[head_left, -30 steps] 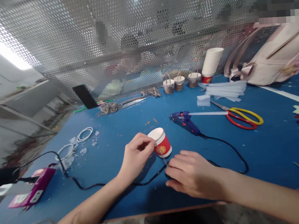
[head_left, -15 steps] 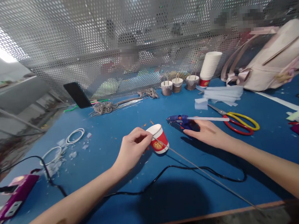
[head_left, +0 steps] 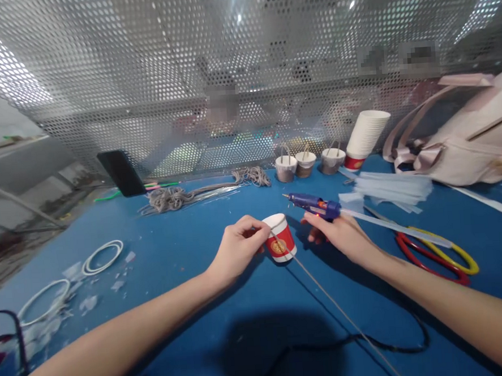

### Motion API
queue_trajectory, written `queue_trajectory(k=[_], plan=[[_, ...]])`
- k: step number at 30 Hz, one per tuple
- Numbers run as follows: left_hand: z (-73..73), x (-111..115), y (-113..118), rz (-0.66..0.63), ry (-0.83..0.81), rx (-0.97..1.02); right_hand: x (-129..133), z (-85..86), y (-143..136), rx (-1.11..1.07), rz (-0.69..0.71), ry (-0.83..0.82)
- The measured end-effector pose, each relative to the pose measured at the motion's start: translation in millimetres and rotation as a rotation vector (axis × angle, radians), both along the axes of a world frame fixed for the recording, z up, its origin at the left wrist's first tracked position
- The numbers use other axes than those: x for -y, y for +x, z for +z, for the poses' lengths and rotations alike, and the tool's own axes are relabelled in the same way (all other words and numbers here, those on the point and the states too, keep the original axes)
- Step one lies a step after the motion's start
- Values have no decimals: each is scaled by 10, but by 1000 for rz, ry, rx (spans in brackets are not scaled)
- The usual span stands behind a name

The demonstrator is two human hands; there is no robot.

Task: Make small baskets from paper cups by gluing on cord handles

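Note:
My left hand [head_left: 238, 251] is closed in a pinch at the rim of a small red and white paper cup [head_left: 285, 244], which leans slightly. A thin grey-brown cord [head_left: 328, 297] runs from my left fingertips across the cup's front and down to the right past the table edge. My right hand [head_left: 343, 236] is wrapped around a blue hot glue gun [head_left: 309, 201], its handle mostly hidden by the fingers. The nozzle points left, just beyond the cup and apart from it. A long translucent glue stick [head_left: 398, 225] protrudes from the back of the gun.
Scissors [head_left: 434, 264] with red and yellow handles lie right. Behind stand cord-wrapped cups [head_left: 286, 170], stacked cups [head_left: 364, 135], white strips [head_left: 393, 188] and a backpack [head_left: 473, 134]. Left are cord bundles [head_left: 170, 198], a phone [head_left: 121, 173] and white rings [head_left: 104, 256]. A black cable [head_left: 397, 347] crosses the front.
My right hand has come closer to the cup and lifted the glue gun, whose rear now angles down to the right. My left hand still pinches the cup. The camera view has shifted.

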State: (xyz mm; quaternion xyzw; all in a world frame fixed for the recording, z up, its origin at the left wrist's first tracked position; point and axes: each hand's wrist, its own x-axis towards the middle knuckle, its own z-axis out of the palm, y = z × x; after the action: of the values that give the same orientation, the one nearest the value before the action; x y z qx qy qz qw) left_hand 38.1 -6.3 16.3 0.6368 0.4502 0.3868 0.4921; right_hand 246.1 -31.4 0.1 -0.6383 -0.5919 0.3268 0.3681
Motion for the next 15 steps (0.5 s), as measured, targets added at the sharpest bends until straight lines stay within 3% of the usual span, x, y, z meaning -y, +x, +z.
queue_trajectory(k=[3, 7, 15], plan=[[-38, -168, 35, 34, -47, 22, 47, 43, -31, -7, -45, 57], [-75, -301, 49, 36, -128, 61, 169, -21, -89, -14, -55, 118], [-96, -211, -27, -8, -155, 124, 351, -48, -158, 114, 28, 267]])
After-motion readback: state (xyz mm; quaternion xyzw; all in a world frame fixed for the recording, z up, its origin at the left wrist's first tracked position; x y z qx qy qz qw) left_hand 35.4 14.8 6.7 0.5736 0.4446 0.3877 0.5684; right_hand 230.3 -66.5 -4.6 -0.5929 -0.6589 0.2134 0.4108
